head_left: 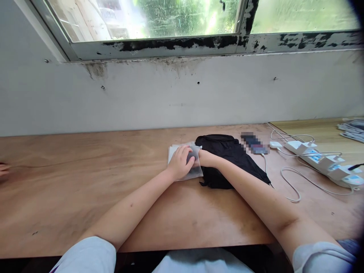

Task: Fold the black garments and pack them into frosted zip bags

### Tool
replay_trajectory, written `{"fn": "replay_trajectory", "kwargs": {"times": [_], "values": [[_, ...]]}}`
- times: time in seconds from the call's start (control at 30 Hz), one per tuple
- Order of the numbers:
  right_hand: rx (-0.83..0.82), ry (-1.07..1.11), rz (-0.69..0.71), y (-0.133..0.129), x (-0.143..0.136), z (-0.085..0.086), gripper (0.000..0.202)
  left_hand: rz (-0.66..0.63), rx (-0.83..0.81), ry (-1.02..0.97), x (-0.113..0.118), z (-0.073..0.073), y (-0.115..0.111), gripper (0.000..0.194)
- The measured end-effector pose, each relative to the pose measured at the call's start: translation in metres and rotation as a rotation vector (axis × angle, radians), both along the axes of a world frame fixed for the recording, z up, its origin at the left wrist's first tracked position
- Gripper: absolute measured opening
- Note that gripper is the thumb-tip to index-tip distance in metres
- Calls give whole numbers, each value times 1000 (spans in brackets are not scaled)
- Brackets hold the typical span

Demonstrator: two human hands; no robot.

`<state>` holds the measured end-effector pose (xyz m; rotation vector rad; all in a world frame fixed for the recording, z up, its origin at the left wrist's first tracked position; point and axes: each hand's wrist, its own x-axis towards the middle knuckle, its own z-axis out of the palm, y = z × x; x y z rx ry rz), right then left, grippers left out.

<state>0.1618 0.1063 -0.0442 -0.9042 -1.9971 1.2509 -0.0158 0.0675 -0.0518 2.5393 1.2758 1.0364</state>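
With the palm turned down, the left hand (179, 163) lies over a translucent bag (192, 175) at the middle of the bench (136, 204), partly open, its fingers lightly bent and reaching forward, the thumb set apart and pointing across the plastic. And across from it, the right hand (205, 158) goes in at the bag's right-hand edge, fingers inside, beside something dark (192, 154) that shows through the plastic; how far those fingers close, or whether they grip it, you can't tell from here. Look at the arms: both come up from the near edge and slant inward, elbows wide, hands almost meeting over the bag, the right forearm crossing a black cloth item (224, 151) that lies flat just beside it. White sheets (171, 151) peek out under the bag's far left corner. Over on the right, a pixelated device (254, 143), then a white power strip (324, 163) with cables (295, 172) looping around it. Far left, another person's fingers (3, 170) just enter the view.
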Motion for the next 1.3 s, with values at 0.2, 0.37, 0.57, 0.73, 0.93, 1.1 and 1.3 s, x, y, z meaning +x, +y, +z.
{"fn": "replay_trajectory", "kwargs": {"times": [0.2, 0.37, 0.57, 0.73, 0.93, 1.1, 1.3], "values": [[188, -34, 63, -2, -11, -2, 43, -34, -144, 115, -14, -21, 15, 55], [-274, 18, -84, -4, -2, -6, 18, 71, -212, 132, -5, -19, 9, 57], [-618, 42, 138, 1, 9, -8, 12, 220, -250, 339, 2, 0, -1, 61], [-67, -318, -325, 20, 21, -12, 17, 101, -315, 503, 1, 2, -2, 70], [500, -386, -454, 29, 29, -30, 25, 113, -306, 574, 2, 4, -3, 63], [535, -595, -367, 23, 24, -31, 26, 103, -250, 592, 5, 5, 2, 54], [494, -693, -346, 23, 21, -26, 24, 61, -321, 639, 6, -8, 5, 70]]}}
